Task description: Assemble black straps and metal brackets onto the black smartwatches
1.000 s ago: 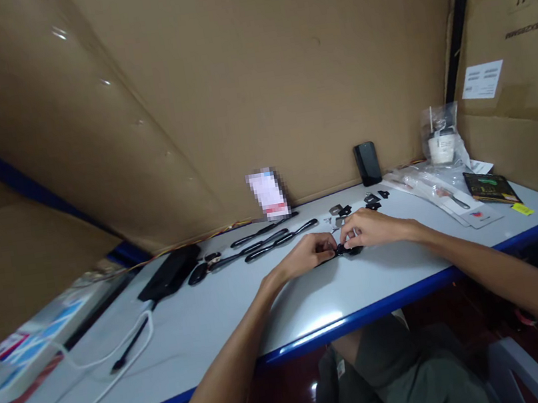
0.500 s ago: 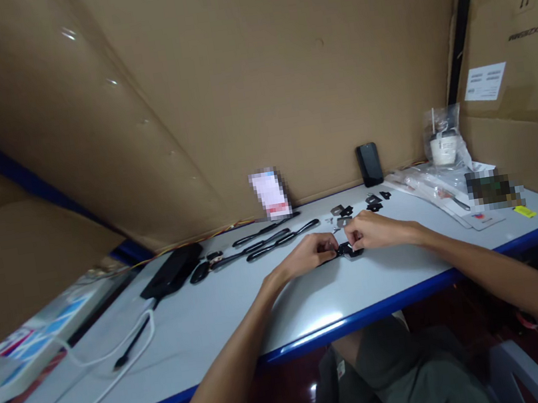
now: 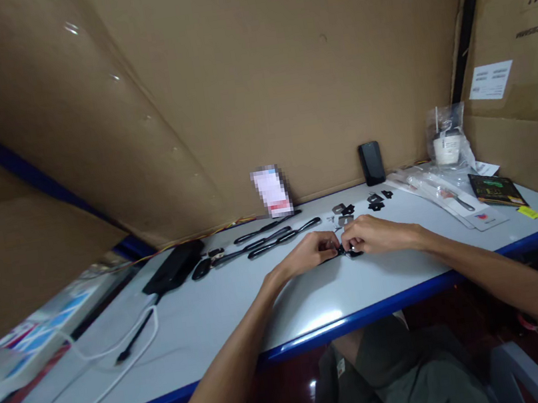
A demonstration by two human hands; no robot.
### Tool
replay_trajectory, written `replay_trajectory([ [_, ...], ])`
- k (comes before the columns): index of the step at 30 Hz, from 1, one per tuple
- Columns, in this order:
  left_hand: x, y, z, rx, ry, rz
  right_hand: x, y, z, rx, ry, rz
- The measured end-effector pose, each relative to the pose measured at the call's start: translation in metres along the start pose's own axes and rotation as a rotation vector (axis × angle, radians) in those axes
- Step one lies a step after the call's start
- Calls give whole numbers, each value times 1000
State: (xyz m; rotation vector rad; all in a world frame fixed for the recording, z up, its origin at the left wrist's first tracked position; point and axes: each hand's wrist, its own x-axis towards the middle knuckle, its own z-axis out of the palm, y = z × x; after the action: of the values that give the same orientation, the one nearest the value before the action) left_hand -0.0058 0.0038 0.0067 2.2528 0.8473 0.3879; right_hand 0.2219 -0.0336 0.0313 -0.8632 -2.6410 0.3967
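Near the front of the grey table (image 3: pixel 206 319), both hands meet over a small black part (image 3: pixel 354 254). My left hand (image 3: pixel 313 250) is closed, its fingertips pinching the left end of this part. The fingers of my right hand (image 3: pixel 366 237) are bunched together on top of it, and they cover most of it. Its exact kind is hard to make out. Just beyond the hands lie small metal plates (image 3: pixel 347 220) and flat black pieces (image 3: pixel 376 206). Several long black handles (image 3: pixel 284 238) rest to the left, beside a black oval piece (image 3: pixel 202 269).
A black box (image 3: pixel 174 267) with white cables (image 3: pixel 155 326) is at the left. Two phones lean on the cardboard wall, one dark (image 3: pixel 371 163). A bagged cup (image 3: pixel 447 148), plastic packaging (image 3: pixel 431 187) and a black packet (image 3: pixel 497 189) are at the right. The blue table edge (image 3: pixel 319 332) runs in front.
My right fingers have shifted slightly left and down over the black part, covering more of it. My left hand stays in place. The view has turned slightly.
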Motion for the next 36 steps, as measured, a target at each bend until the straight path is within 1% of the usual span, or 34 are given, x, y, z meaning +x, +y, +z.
replay_trajectory([
  [3,0,-1,1,6,6,0,1,2,1,-10,-2,-18],
  [7,1,-5,1,9,6,-2,1,8,2,-10,17,10],
  [12,2,-6,1,15,-5,2,-1,9,2,-14,-1,-5],
  [18,2,-6,1,9,5,10,1,13,1,-74,43,-5],
  [21,2,-8,2,2,2,6,1,16,0,-75,32,-16],
  [24,2,-8,2,1,0,3,1,14,0,-71,27,-11],
  [30,2,-6,1,9,0,0,3,3,6,-90,57,88],
  [36,2,-7,1,9,-3,-6,1,3,6,-155,70,215],
])
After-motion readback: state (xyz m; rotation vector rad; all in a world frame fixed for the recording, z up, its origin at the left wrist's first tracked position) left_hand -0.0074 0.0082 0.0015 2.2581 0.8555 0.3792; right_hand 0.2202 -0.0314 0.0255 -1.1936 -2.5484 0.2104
